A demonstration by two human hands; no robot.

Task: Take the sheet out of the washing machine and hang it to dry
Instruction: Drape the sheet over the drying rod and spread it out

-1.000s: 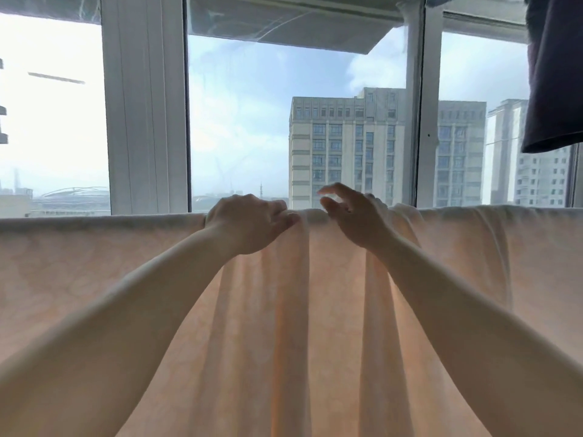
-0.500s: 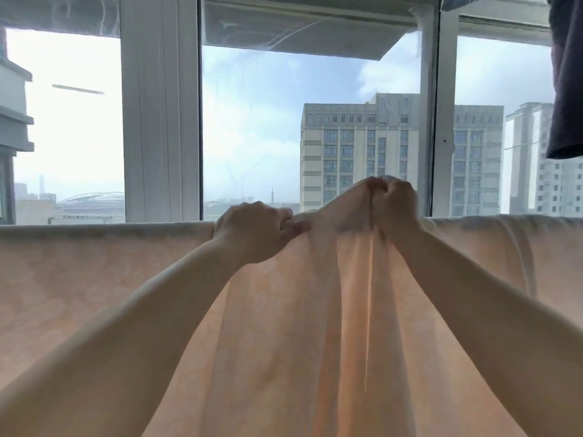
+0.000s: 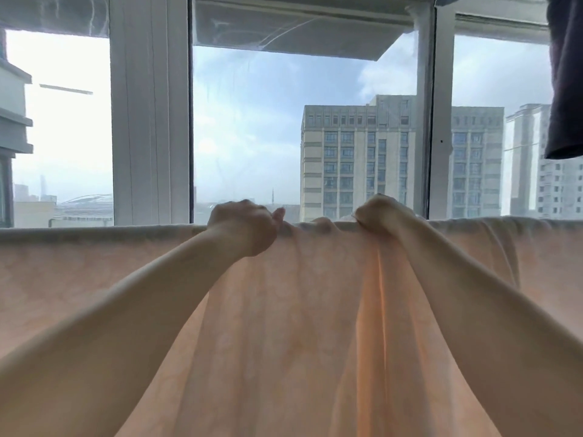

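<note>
A pale peach sheet (image 3: 284, 326) hangs over a horizontal line across the whole width of the head view, its top edge level with my hands. My left hand (image 3: 243, 227) grips the top fold of the sheet left of centre, fingers curled. My right hand (image 3: 380, 216) grips a bunch of the top fold right of centre, and long vertical folds run down from it. Between the two hands the top edge is puckered. The washing machine is not in view.
Behind the sheet are large windows with white frames (image 3: 150, 121), looking out on tall buildings. A dark garment (image 3: 566, 77) hangs at the upper right, above the sheet's right end.
My right hand closed on the sheet's top, lifted a bunch of it, then brought it down to the line and further right. My left hand kept its grip.
</note>
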